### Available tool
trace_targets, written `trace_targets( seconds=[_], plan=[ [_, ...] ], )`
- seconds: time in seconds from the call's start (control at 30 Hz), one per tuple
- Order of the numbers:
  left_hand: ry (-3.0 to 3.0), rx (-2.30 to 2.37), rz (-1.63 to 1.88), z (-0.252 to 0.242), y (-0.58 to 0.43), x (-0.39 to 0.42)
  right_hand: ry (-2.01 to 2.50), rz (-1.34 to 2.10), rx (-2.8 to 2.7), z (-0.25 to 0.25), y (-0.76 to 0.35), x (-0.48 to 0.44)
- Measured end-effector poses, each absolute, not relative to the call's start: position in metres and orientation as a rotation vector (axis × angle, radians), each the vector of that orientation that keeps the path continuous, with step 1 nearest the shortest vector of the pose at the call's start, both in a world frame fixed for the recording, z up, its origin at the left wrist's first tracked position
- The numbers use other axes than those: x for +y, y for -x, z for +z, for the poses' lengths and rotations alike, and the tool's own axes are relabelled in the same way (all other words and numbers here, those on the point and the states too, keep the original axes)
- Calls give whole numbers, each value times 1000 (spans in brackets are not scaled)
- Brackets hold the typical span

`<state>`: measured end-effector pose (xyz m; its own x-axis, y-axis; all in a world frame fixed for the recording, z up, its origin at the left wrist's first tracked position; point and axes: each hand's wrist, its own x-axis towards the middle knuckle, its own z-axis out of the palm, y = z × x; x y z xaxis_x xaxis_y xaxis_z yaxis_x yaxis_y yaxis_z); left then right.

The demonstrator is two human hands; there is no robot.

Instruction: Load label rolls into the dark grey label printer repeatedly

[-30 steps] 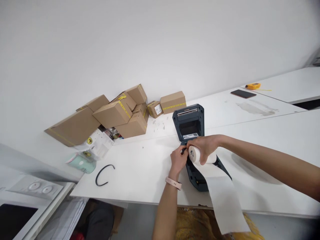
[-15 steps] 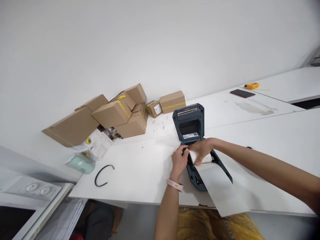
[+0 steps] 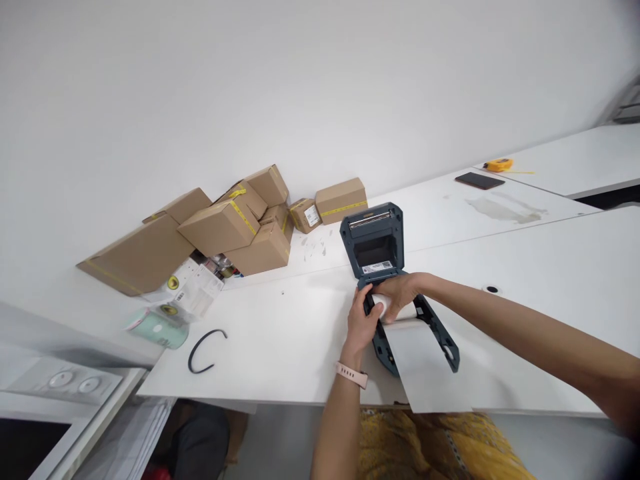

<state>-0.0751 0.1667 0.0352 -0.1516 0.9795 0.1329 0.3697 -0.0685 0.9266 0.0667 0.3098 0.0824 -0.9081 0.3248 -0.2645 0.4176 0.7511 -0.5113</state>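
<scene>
A dark blue label printer (image 3: 374,248) stands open on the white table (image 3: 280,347), its lid tilted up and back. My right hand (image 3: 400,293) is wrapped over a white paper roll (image 3: 384,307) that sits low in the printer's bay. My left hand (image 3: 363,320) grips the printer's left side at the roll's end, fingers curled. A pink watch band (image 3: 351,375) is on that wrist. A wide strip of white paper (image 3: 425,367) runs from the roll over the printer's front and past the table edge.
Several cardboard boxes (image 3: 225,227) are piled at the back left, with label packets (image 3: 193,293) and a mint tape roll (image 3: 157,328) in front. A black curved band (image 3: 203,347) lies near the table's front edge. A phone (image 3: 479,180) and a yellow tape measure (image 3: 498,164) lie far right.
My right hand has lowered the paper roll from above the printer down into its bay. The loose paper strip now hangs less far over the table edge. My left hand stayed at the printer's side.
</scene>
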Motion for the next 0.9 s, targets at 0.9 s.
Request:
trace_targets(
  seconds=[0.9],
  plan=[
    [-600,1553,1232,-3,5,4,-691,-923,2993,90,-133,268]
  ],
)
